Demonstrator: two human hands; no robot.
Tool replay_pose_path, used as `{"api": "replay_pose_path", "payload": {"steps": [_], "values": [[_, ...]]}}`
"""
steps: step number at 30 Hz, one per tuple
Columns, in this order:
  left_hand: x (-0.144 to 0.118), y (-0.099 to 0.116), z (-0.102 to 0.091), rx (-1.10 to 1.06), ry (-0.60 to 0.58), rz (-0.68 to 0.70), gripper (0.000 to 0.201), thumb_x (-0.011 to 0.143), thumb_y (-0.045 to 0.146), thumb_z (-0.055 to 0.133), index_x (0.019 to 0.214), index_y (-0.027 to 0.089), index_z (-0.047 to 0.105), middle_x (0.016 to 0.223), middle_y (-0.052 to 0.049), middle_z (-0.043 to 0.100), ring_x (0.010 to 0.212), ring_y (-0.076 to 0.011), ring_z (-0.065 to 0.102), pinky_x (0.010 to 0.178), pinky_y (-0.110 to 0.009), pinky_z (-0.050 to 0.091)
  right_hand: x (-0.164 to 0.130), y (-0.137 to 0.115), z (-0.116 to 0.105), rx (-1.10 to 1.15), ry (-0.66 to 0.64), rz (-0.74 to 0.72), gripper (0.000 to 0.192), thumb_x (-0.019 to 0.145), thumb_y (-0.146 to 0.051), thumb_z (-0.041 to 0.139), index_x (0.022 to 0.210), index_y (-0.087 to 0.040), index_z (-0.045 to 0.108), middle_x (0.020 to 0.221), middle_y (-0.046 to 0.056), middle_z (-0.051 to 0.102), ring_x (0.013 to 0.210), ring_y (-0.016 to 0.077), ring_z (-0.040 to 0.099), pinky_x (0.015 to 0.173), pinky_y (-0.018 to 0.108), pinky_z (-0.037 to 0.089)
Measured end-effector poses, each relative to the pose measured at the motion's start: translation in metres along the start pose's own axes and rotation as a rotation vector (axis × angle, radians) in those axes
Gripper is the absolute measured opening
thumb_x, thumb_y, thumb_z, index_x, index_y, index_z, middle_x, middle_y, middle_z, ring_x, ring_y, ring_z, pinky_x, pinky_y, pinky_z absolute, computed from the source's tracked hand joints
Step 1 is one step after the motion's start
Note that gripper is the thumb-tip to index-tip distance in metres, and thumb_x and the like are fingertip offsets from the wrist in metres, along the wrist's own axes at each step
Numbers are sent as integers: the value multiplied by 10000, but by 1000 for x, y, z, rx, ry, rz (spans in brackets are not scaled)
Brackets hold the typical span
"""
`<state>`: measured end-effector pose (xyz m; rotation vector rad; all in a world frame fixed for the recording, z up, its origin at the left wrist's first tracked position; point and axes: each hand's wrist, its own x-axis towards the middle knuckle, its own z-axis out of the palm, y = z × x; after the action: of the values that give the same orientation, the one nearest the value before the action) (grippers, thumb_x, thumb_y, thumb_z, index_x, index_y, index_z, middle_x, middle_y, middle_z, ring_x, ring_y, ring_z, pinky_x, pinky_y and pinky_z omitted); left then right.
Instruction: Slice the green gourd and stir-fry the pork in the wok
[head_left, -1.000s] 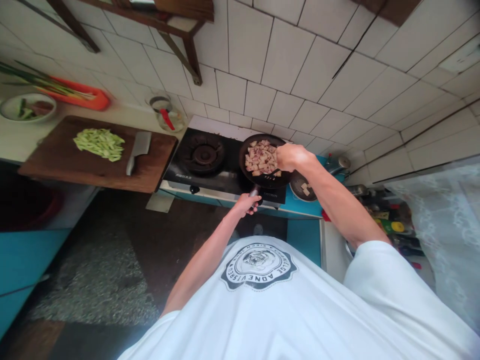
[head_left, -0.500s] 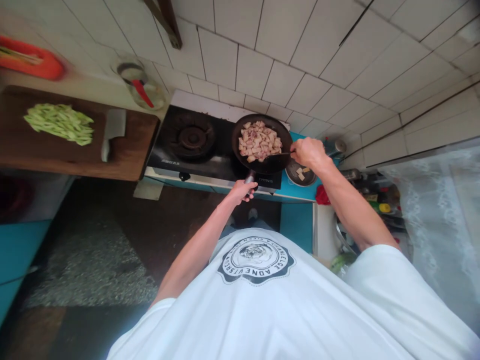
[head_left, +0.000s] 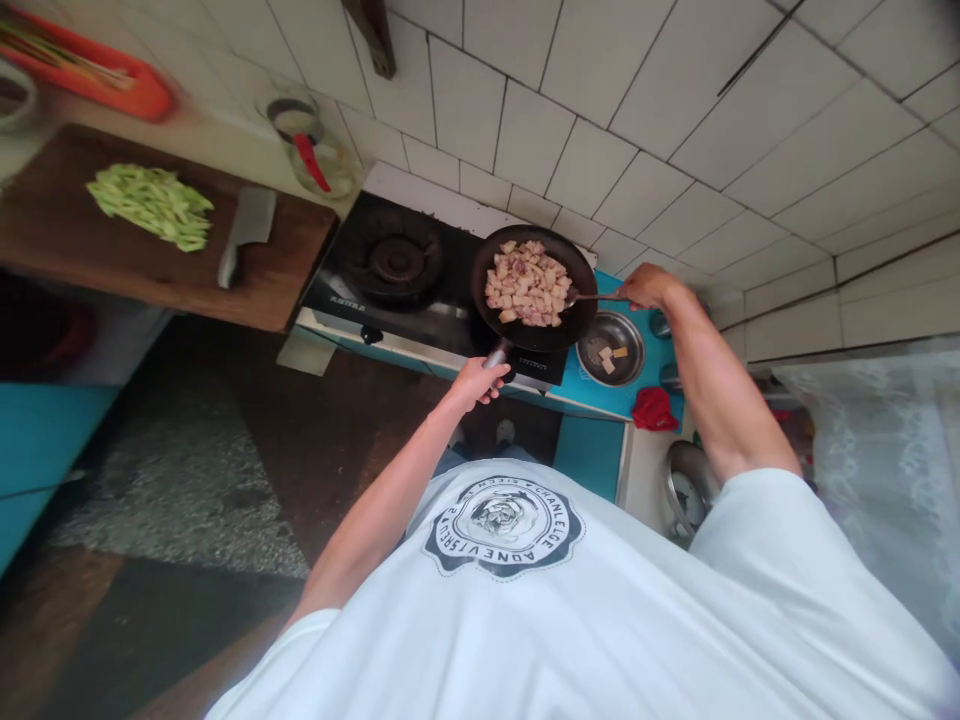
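A dark frying pan [head_left: 585, 325] sits over the right burner of the gas stove [head_left: 450, 315]. Pale pinkish pieces of meat [head_left: 529, 283] are heaped inside it. My left hand [head_left: 478, 384] is closed around the pan's handle, near the stove's front edge. At the pan's right side my right hand [head_left: 651, 287] grips a spatula [head_left: 596, 297] by its handle. The spatula's blade reaches into the pan, partly hidden at the right edge of the meat.
Left of the stove, a cutting board [head_left: 270, 285] holds sliced green vegetable [head_left: 154, 205] and a cleaver [head_left: 249, 230]. A metal bowl [head_left: 636, 355] with a few pale pieces stands right of the pan, near a red cloth [head_left: 654, 409]. Glass jars [head_left: 330, 172] stand behind the board.
My right hand has moved right, away from the pan's rim, drawing the spatula with it, so more of its handle shows. The left hand keeps its hold. The view has shifted and tilted slightly.
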<state>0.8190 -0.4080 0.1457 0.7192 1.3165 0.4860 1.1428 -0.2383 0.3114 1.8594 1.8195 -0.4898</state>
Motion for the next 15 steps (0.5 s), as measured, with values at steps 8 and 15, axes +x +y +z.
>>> {"api": "replay_pose_path", "payload": {"steps": [8,15], "values": [[-1,-1,2,-32,26,26,285,909,370,795,890,175,587,648,22,625,427,-74,524,369,-186,292,-62,-37,54,-187,346,-100,407,1071,-408,501,1166,-152,803,1136,227,780,1100,363,712,879,406,520],[-8,5,6,-37,67,8,277,899,364,796,899,174,594,673,19,632,435,-69,528,361,-176,276,-76,7,-4,-313,416,-82,475,1070,-496,513,1231,-139,783,1134,259,762,1166,424,694,952,516,525]]}}
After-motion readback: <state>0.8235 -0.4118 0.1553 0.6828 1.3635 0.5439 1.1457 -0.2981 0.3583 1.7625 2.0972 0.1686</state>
